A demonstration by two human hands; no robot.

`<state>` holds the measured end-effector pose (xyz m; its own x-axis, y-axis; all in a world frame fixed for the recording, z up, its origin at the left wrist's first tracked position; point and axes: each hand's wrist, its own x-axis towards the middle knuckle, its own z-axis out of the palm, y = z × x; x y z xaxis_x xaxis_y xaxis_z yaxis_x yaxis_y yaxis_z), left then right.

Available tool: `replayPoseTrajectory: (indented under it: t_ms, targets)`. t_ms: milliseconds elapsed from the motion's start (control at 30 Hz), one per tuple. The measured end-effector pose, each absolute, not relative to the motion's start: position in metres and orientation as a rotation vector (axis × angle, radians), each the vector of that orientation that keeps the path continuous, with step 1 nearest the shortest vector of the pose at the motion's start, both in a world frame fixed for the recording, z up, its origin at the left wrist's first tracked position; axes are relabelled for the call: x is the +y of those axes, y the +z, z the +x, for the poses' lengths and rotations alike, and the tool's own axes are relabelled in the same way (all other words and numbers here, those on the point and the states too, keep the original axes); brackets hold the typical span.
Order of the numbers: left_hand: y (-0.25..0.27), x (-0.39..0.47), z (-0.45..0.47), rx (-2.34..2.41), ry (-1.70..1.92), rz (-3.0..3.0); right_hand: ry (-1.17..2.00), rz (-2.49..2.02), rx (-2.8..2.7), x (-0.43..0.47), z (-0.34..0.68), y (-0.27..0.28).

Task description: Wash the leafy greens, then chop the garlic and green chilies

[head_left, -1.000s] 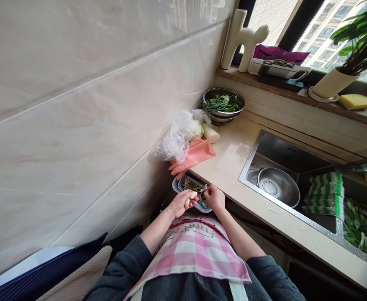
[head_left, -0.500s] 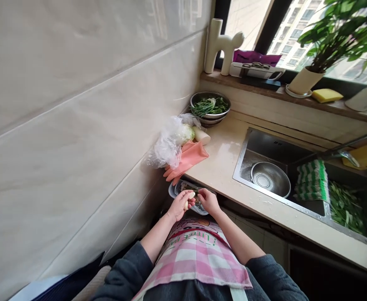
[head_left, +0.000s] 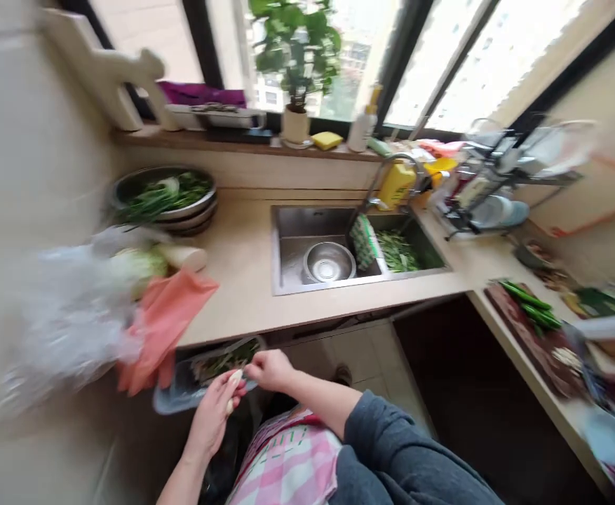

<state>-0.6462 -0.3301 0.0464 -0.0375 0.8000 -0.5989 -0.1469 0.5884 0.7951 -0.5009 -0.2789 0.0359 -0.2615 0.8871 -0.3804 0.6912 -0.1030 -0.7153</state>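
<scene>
My left hand [head_left: 213, 408] is closed around pale peeled garlic cloves [head_left: 236, 376]; one shows at the fingertips and another lower in the palm. Right beside them, my right hand [head_left: 272, 370] has its fingers pinched together, and whatever may be between them is too small to make out. Both hands are above an open plastic bin [head_left: 173, 402] that hangs below the counter edge and contains green and brown scraps. Left of the bin, pink rubber gloves [head_left: 167, 315] droop over the counter edge.
A crumpled plastic bag [head_left: 76, 308], a cabbage [head_left: 136, 270] and a bowl of greens [head_left: 163, 200] stand at left. The sink [head_left: 280, 286] holds a metal bowl [head_left: 329, 263] and leafy greens [head_left: 396, 251]. Green peppers [head_left: 531, 301] lie on a cutting board [head_left: 507, 308] at right.
The view has swung to the right, bringing the dish rack and cutting board into sight. My hands stay close together over the bin, the garlic still in my left hand.
</scene>
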Motion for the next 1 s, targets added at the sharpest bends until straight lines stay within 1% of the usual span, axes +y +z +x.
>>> replayPoseTrajectory:
  t_ms: [133,233,300,433,533,633,733,800,867,1000]
  targets:
    - [0.039,-0.321,-0.577,1.454,0.7,0.763,1.303,-1.747,-1.946,-0.31,-0.42,0.036]
    - [0.04,-0.318,-0.489,1.363,0.527,0.922,1.442,-1.804,-1.654,-0.354,-0.323,0.034]
    - [0.048,-0.321,-0.42,1.282,0.435,1.007,1.452,-1.875,-1.397,-0.39,-0.25,0.033]
    - [0.067,-0.333,-0.285,1.077,0.304,1.202,1.206,-2.046,-0.861,-0.459,-0.105,0.036]
    - [0.07,-0.348,-0.196,0.97,0.253,1.328,0.962,-2.037,-0.427,-0.501,-0.007,0.047]
    - [0.067,-0.359,-0.122,0.846,0.202,1.4,0.625,-2.107,-0.337,-0.537,0.083,0.063]
    - [0.065,-0.358,-0.057,0.668,0.153,1.459,0.182,-2.342,-0.286,-0.562,0.167,0.081]
    - [0.065,-0.351,-0.013,0.541,0.111,1.523,-0.02,-2.555,-0.283,-0.572,0.216,0.088]
    - [0.067,-0.342,0.035,0.401,0.073,1.603,-0.087,-2.703,-0.281,-0.576,0.258,0.09]
    - [0.073,-0.331,0.15,0.044,-0.011,1.801,0.045,-2.794,-0.229,-0.572,0.317,0.081]
